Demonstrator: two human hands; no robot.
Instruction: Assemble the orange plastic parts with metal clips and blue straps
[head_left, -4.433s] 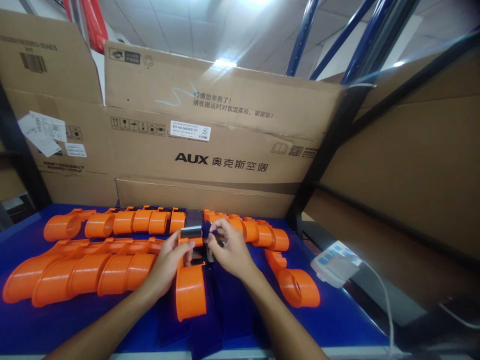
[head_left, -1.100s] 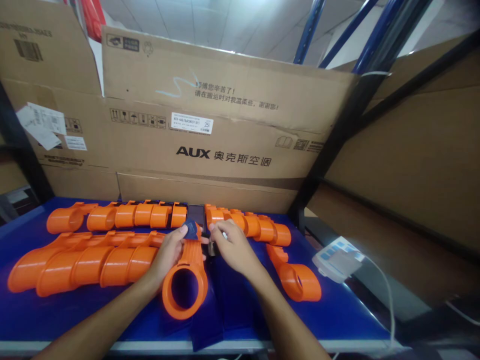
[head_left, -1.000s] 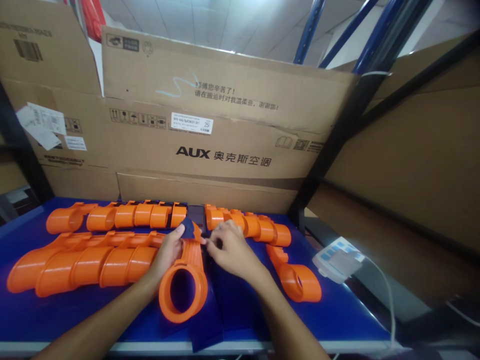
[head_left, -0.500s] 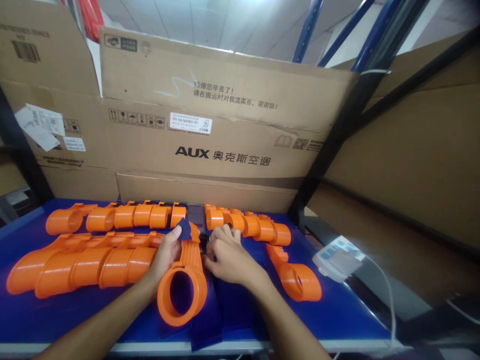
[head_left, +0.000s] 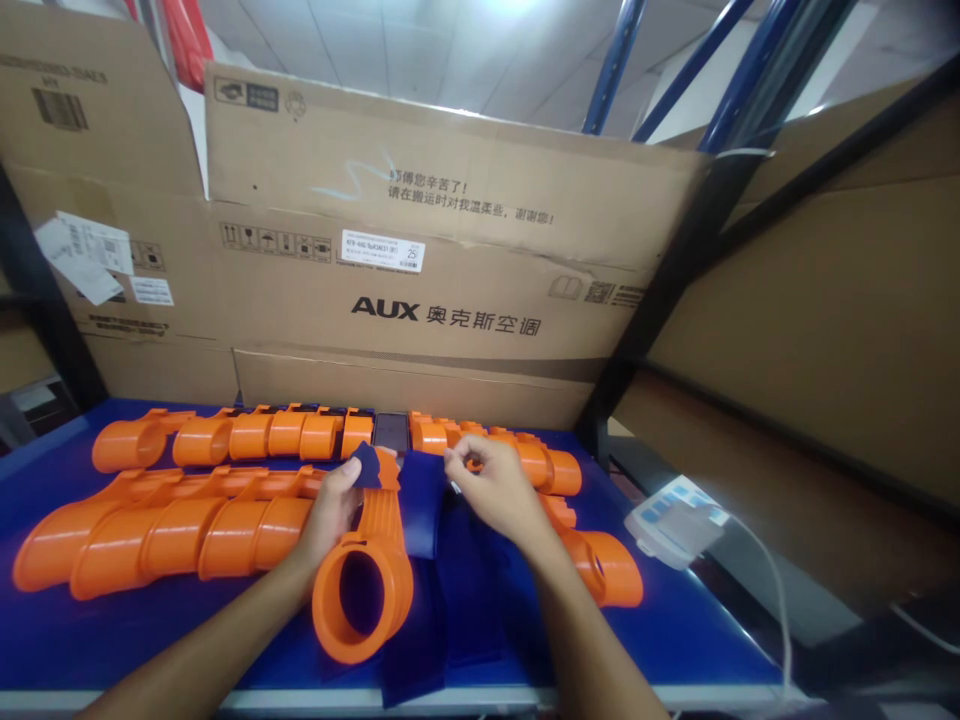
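Observation:
My left hand (head_left: 334, 508) grips the upper end of an orange ringed part (head_left: 363, 590), its thumb on a dark blue piece (head_left: 368, 466) at the top. The ring end points toward me. To the right, my right hand (head_left: 491, 482) is closed, thumb and fingers pinched at the upper edge of a dark blue strip (head_left: 422, 500). The strip runs from the orange part's top to these fingertips. More dark blue strips (head_left: 469, 600) lie below on the blue surface.
Orange ringed parts (head_left: 180, 530) lie in rows at left and back, with another (head_left: 611, 568) at right. A dark box (head_left: 391, 431) sits between the back rows. Behind stands a cardboard panel (head_left: 450, 260). A power strip (head_left: 677, 520) is at the right edge.
My right hand has moved right, away from the top of the orange part, and a dark blue strip now spans the gap. My left hand stays nearly where it was.

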